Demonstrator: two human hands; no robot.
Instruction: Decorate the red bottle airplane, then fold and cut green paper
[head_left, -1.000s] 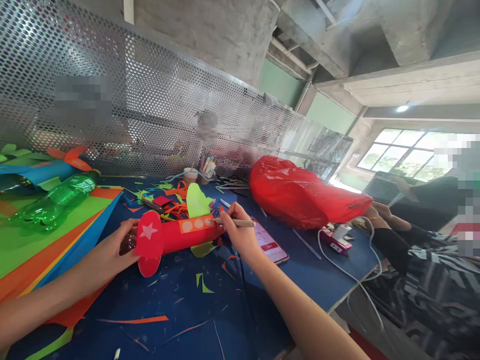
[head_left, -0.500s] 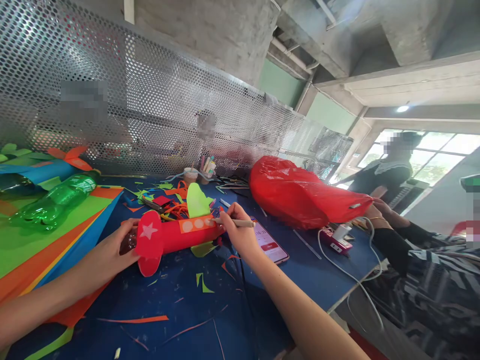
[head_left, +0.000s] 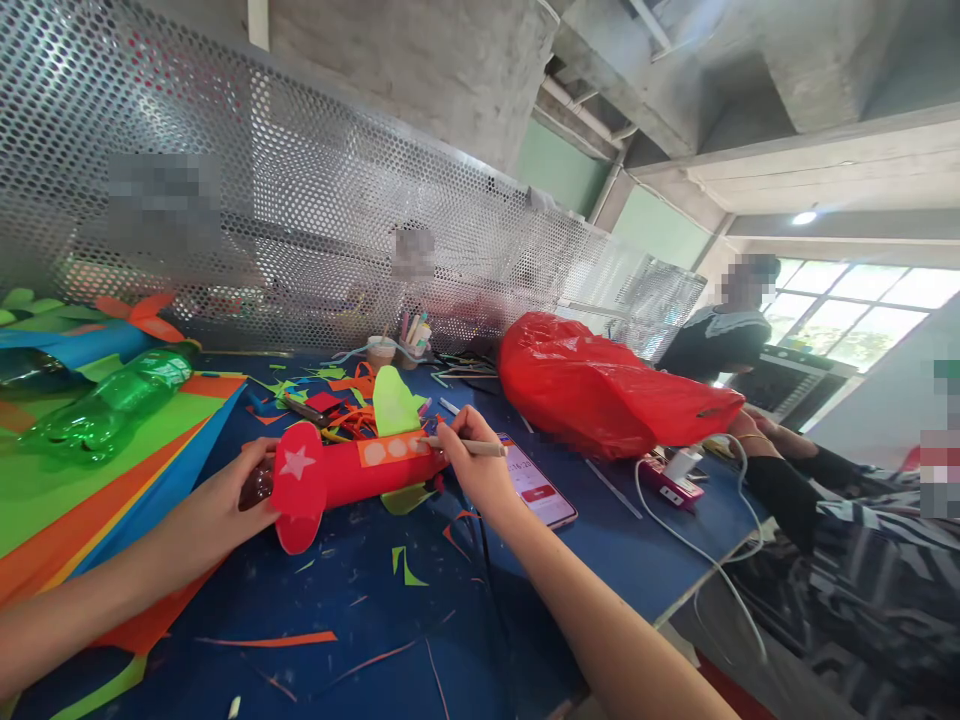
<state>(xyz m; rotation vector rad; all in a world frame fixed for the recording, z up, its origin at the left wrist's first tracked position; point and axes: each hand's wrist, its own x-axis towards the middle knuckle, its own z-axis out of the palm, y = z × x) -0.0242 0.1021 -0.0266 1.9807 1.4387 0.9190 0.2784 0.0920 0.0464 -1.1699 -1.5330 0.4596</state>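
Note:
A plastic bottle wrapped in red paper (head_left: 352,477) lies on its side above the blue table, with a red tail piece bearing a pale star (head_left: 296,462) near its base. My left hand (head_left: 244,487) is closed round the bottle's bare base end. On the bottle's side is an orange strip (head_left: 391,449) with pale circles, and yellow-green paper wings (head_left: 396,402) stick out from it. My right hand (head_left: 478,462) pinches a light-coloured marker pen (head_left: 484,448), its tip at the strip's right end. Fingers hide part of the bottle's neck.
Coloured paper sheets (head_left: 187,440) and a green bottle (head_left: 112,405) lie at the left. A phone (head_left: 544,492), a red plastic bag (head_left: 600,385) and a power strip (head_left: 671,490) stand to the right. Another person's hands (head_left: 757,435) touch the bag. Paper scraps (head_left: 405,568) litter the table (head_left: 360,620).
My hands and the bottle have hardly moved; the marker stays at the strip's right end. In the background, a standing person has shifted left.

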